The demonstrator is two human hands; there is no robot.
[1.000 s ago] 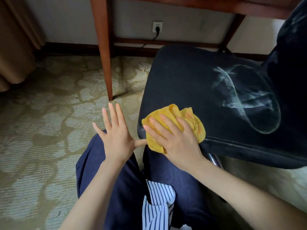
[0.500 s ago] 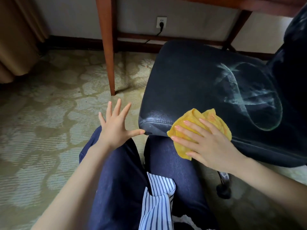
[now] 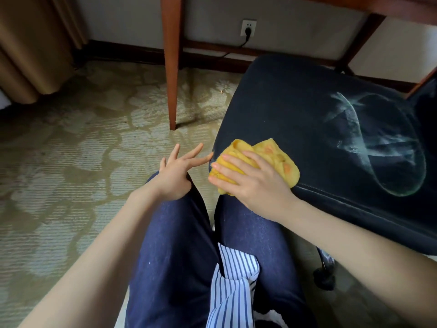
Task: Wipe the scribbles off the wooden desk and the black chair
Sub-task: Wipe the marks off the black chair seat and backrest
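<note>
The black chair seat (image 3: pixel 295 110) fills the right side, with pale smeared scribbles (image 3: pixel 383 147) looping across its far right part. My right hand (image 3: pixel 250 181) presses a crumpled yellow cloth (image 3: pixel 281 162) flat against the seat's near left corner, fingers straight over it. Just left of that corner hovers my left hand (image 3: pixel 177 171), fingers spread, holding nothing; its fingertips almost reach the seat edge. The wooden desk shows only as a leg (image 3: pixel 171 67) and an underside rail at the top.
Patterned beige carpet (image 3: pixel 71 162) covers the floor to the left. A curtain (image 3: pixel 30 43) hangs at far left. A wall socket with a black plug (image 3: pixel 247 29) sits behind the desk leg. My knees in blue trousers lie below the hands; a chair caster (image 3: pixel 324 275) stands low right.
My right hand slid the yellow cloth back left along the seat's front edge, to the near left corner. My left hand turned and reached towards the seat edge.
</note>
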